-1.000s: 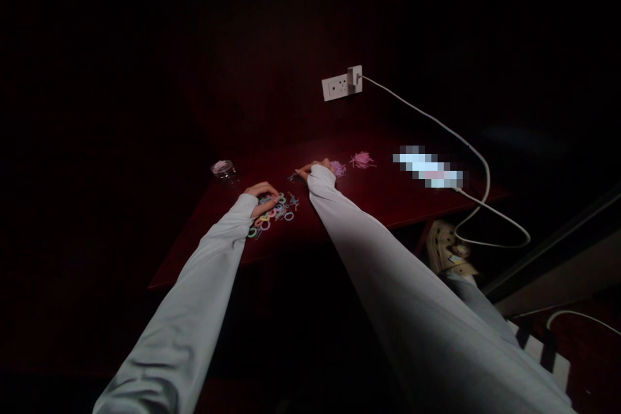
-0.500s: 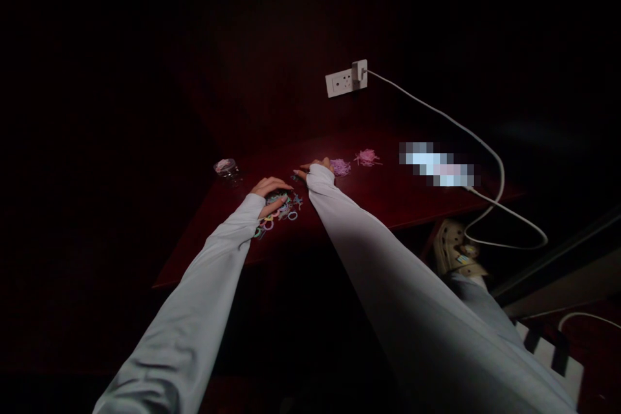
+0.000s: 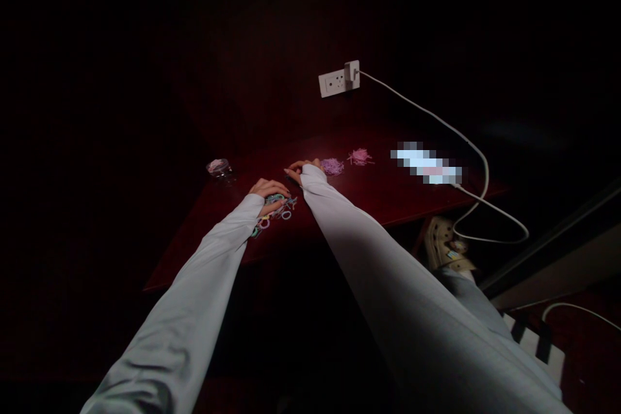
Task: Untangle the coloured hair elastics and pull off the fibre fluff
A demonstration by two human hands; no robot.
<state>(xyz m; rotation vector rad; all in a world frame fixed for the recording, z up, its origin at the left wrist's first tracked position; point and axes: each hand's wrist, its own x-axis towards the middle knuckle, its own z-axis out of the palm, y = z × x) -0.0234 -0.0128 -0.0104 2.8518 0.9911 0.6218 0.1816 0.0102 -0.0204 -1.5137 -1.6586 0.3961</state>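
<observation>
Left hand lies spread over the heap of small pastel plastic rings at frame centre, unchanged; right hand has drawn slightly nearer, grip indiscernible.

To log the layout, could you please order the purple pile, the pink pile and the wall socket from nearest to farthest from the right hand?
From the right hand:
1. Purple pile, just beside it on the table.
2. Pink pile, further right.
3. Wall socket, up on the wall.

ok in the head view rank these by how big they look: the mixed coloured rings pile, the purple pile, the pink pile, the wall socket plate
1. mixed coloured rings pile, partly under the left hand
2. wall socket plate
3. purple pile and pink pile: too alike to rank

The socket plate sits farther from the camera, so its place is unsure.
</observation>
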